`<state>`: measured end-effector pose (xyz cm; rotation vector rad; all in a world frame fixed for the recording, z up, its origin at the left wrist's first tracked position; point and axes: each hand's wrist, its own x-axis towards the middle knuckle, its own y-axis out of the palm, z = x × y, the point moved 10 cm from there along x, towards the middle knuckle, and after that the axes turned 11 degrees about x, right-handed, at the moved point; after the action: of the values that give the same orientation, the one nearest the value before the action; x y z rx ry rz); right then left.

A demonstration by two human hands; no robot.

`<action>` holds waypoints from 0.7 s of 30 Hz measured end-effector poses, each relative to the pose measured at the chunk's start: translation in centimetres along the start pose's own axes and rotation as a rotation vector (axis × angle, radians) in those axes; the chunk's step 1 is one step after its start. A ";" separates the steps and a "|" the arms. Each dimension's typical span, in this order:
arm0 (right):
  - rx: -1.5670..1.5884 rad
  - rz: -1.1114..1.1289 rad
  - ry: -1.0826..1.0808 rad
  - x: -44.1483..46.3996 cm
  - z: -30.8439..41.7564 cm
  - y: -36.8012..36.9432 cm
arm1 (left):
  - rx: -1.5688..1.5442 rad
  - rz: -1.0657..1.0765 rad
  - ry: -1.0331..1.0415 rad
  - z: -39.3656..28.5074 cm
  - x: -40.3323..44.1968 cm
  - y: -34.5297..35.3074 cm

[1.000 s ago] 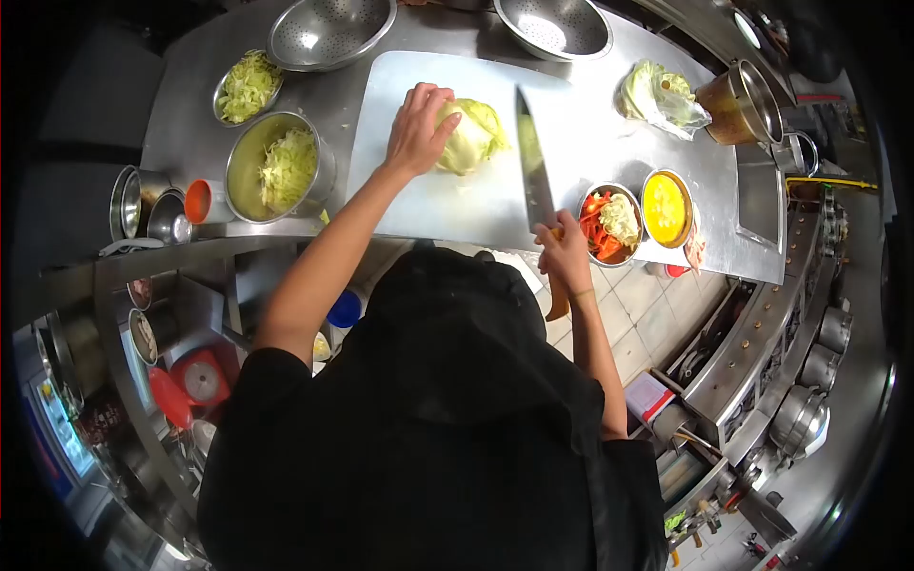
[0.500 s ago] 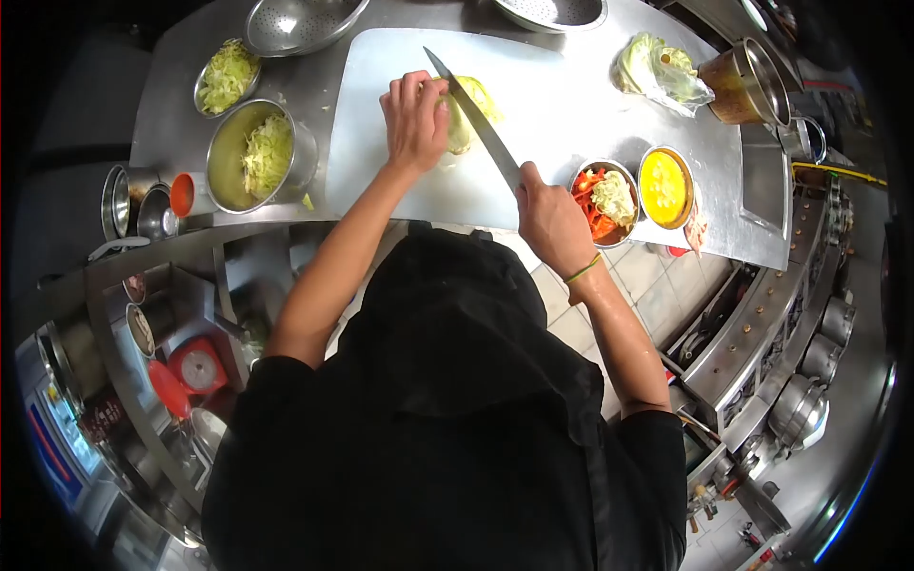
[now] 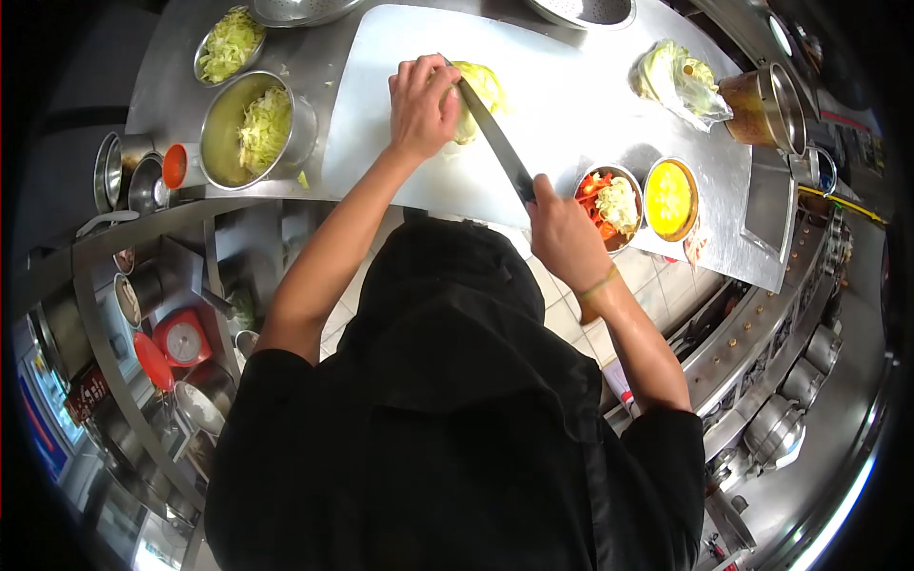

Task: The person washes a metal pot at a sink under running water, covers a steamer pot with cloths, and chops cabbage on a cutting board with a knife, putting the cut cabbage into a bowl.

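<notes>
one held knife (image 3: pixel 501 145), one board (image 3: pixel 562 105), two lettuce bowls (image 3: pixel 305 136), apparently two colanders (image 3: pixel 590 12)

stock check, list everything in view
Table: 1, silver, centre
Board: 1, white, centre
Leafy head: 1, green, on board
Knife: 1, grey, at leafy head
Colanders: 2, silver, far edge
Shred bowls: 2, silver, left
Cup: 1, orange-white, left
Red slices: 1 bowlful, right
Yellow food: 1 bowlful, right
Bagged greens: 1, green, right
Pot: 1, brown, far right
Scale: 1, red, lower left
Other cookware: several, silver, sides
Left hand: 1, on leafy head
Right hand: 1, on knife
</notes>
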<state>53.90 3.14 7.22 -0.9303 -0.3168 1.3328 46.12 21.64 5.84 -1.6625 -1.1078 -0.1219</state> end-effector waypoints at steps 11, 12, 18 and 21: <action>0.034 0.035 0.049 5.9 -0.7 4.9 | -0.047 -0.021 -0.018 1.2 -0.2 0.5; 0.037 0.030 0.048 7.0 -1.2 6.2 | -0.048 -0.024 -0.013 1.3 -0.2 0.5; 0.054 -0.019 0.051 7.9 -2.3 7.3 | -0.111 -0.042 0.031 1.2 -1.3 -1.5; 0.064 0.047 0.050 6.9 -2.7 6.5 | -0.140 -0.019 0.013 3.5 -0.5 -3.9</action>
<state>53.05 8.17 -1.21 -0.9210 -0.2139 1.3531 41.61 24.09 6.89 -1.7730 -1.1271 -0.2274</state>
